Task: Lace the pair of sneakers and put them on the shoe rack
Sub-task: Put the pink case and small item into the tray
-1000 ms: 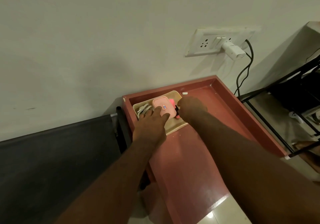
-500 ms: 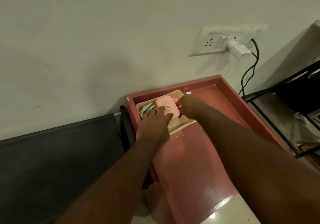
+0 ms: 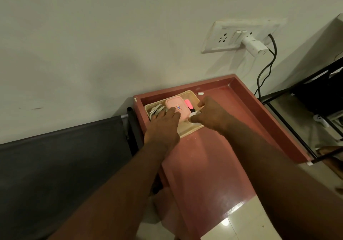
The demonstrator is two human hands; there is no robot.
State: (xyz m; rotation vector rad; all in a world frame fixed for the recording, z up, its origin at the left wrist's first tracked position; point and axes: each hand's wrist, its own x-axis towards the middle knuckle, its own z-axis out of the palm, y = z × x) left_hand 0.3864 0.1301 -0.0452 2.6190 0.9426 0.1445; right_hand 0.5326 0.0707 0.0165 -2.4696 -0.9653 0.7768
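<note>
Two sneakers: you cannot tell where they are from this view.
Your right hand point(image 3: 209, 115): it is curled at the near right side of the tray, thumb and fingers pinching a white piece point(image 3: 194, 119); what that piece is you cannot tell.
Your left hand point(image 3: 163, 126): its fingers are straight and lie flat, with the tips on the box and on the white bundle.
The white bundle point(image 3: 156, 110): lace-like coils lie in the left end of the tray, partly under your left fingers.
The box point(image 3: 176, 107): pink, with a small label on the lid, it sits in the middle of the tray between your hands.
The pink stick point(image 3: 189, 104): it lies in the tray just right of the box.
The tray point(image 3: 191, 93): cream and shallow, it sits in the far left corner of the table.
The white bit point(image 3: 200, 93): it lies on the table just beyond the tray's far right corner.
The table point(image 3: 204, 165): red with a raised rim, it stands against the wall.
The socket plate point(image 3: 228, 37): it is on the wall above the table, with a white adapter point(image 3: 255, 47) plugged in and a black cable point(image 3: 267, 69) hanging down.
The dark cloth point(image 3: 55, 165): it stretches to the left of the table.
The black frame point(image 3: 297, 89): it stands to the right of the table.
</note>
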